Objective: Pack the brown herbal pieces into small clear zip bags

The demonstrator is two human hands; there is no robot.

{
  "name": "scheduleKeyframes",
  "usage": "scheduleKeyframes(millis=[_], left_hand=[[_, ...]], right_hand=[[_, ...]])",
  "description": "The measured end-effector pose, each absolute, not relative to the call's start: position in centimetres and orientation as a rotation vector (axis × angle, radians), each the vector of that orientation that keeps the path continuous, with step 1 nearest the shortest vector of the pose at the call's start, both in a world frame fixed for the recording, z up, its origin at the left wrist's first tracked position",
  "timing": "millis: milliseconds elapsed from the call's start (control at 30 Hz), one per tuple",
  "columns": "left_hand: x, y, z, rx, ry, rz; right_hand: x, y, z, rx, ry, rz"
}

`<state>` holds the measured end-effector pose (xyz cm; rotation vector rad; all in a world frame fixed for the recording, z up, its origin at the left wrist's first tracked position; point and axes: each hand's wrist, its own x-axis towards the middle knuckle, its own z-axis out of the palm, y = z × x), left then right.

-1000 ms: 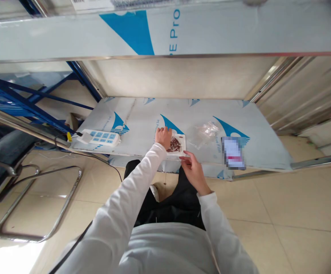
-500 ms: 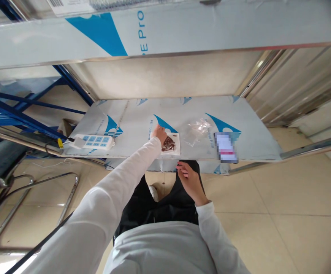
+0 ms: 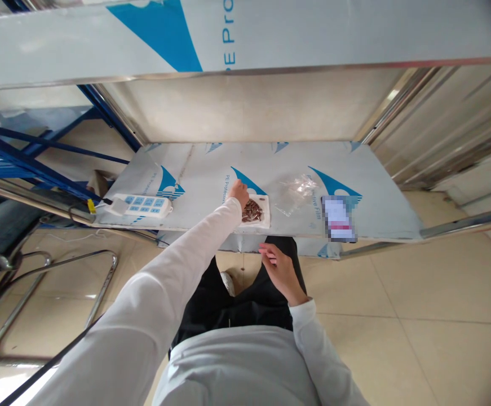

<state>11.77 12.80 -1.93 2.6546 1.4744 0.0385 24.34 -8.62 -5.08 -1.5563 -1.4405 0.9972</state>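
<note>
My left hand [image 3: 239, 193] reaches to the upper left edge of a small white tray [image 3: 266, 223]. Its fingers are closed in a pinch, and whatever sits between them is hidden. A heap of small dark-brown, rod-like pieces [image 3: 252, 211] lies on the tray; they are too small to name. One separate piece shows near the tray's upper right corner. My right hand [image 3: 282, 273] hovers over my right thigh, below the shelf's front edge. Its fingers are loosely bent and apart, and nothing shows in them. Clear plastic bags [image 3: 299, 189] lie to the right of the tray.
A phone [image 3: 338, 220] with a blurred screen lies near the right front edge of the film-covered shelf [image 3: 203, 186]. At the left is a white power strip [image 3: 149, 206] with a plug in it. An upper shelf [image 3: 313, 34] spans overhead. A chair [image 3: 54, 256] stands at the left.
The view has shifted slightly. My left hand stays by the tray's upper left edge, and my right hand is nearly still.
</note>
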Motion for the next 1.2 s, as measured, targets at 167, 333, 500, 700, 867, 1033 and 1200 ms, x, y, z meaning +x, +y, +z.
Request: scheduleKeyframes(millis=[167,333,500,700,867,1033,1200], left_hand=[[10.4,12.2,-1.2,2.617,1.55,0.089],[9.4,11.4,-0.7,2.534,1.727,0.147],[8.8,7.4,-0.6,2.248,1.96,0.465],[9.6,-0.7,0.1,1.917,1.786,0.838],[8.9,-3.3,0.1,1.851,1.575,0.948],[5.9,-2.8,-0.9,1.404,1.253,1.065],[5.6,-1.4,-0.3,1.308,1.108,1.066]], right_hand=[[24.6,-8.7,-5.1,-1.577,-1.445,1.001],[24.5,-8.6,-5.6,-1.559,-1.421,0.994],[24.0,-7.9,-4.7,-1.538,-1.255,1.011],[22.6,-5.4,-1.1,-1.392,-1.176,1.149],[22.3,-4.2,-0.4,-1.324,-1.197,1.189],[23.2,-3.8,0.2,-1.295,-1.139,1.246],[24.1,-3.1,0.9,-1.263,-1.307,1.29]])
